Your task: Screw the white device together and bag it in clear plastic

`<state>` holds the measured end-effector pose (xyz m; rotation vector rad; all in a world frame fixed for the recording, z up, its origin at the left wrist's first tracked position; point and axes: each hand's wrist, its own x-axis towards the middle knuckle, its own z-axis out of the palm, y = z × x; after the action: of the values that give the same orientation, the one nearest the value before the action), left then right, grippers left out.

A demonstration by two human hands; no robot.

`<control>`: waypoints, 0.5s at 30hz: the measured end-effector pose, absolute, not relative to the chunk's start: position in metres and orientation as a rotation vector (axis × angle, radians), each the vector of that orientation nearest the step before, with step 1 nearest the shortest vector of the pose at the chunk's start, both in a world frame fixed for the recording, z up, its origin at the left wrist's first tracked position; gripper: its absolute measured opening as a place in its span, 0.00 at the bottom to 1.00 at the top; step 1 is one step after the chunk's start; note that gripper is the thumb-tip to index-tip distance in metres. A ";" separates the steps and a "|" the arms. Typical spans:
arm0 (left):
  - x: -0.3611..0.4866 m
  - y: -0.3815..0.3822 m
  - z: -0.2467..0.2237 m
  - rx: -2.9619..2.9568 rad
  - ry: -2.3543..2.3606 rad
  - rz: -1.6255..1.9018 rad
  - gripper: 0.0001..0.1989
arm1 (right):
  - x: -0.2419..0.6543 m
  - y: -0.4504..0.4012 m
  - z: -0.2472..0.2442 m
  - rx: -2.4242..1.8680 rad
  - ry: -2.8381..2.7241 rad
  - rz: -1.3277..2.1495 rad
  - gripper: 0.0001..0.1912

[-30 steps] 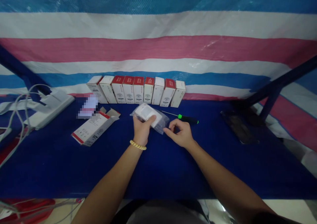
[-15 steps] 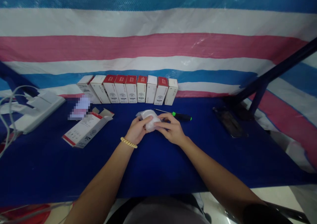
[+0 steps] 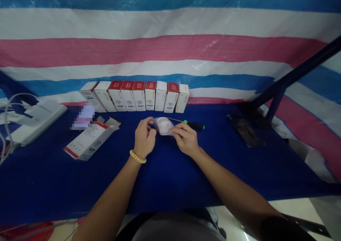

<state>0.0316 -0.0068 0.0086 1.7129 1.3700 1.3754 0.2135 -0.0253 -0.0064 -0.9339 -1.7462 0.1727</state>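
Observation:
A rounded white plastic device with a small red mark lies inside a clear plastic bag, held just above the blue table. My right hand is closed on the bag's right end, thumb and fingers pinching it. At the bag's left end, my left hand has its fingers bent and its thumb apart from them; the fingertips reach the bag's edge. Behind the bag lies a screwdriver with a black and green handle, its thin shaft pointing left and partly hidden by the bag.
Several red and white boxes stand in a row at the back. An opened box lies at left, beside a blurred-out item. A white power strip with cables is far left. A dark phone-like object lies at right.
My left hand has let go of the device and drawn back to the bag's left end. The device now shows its red mark, with my right hand still gripping the bag.

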 end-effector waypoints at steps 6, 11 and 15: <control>0.031 -0.013 0.015 2.298 0.906 1.268 0.24 | 0.213 -0.026 -0.008 -0.909 -1.785 0.193 0.09; 0.036 -0.012 0.010 2.239 0.942 1.312 0.05 | 0.217 -0.025 -0.001 -0.915 -1.832 0.264 0.08; 0.036 -0.011 0.009 2.233 0.981 1.366 0.04 | 0.221 -0.023 0.004 -0.898 -1.826 0.265 0.06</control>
<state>0.0356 -0.0111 0.0093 2.2330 0.9808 1.3655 0.2207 -0.0233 0.0044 -0.8979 -1.8259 0.2650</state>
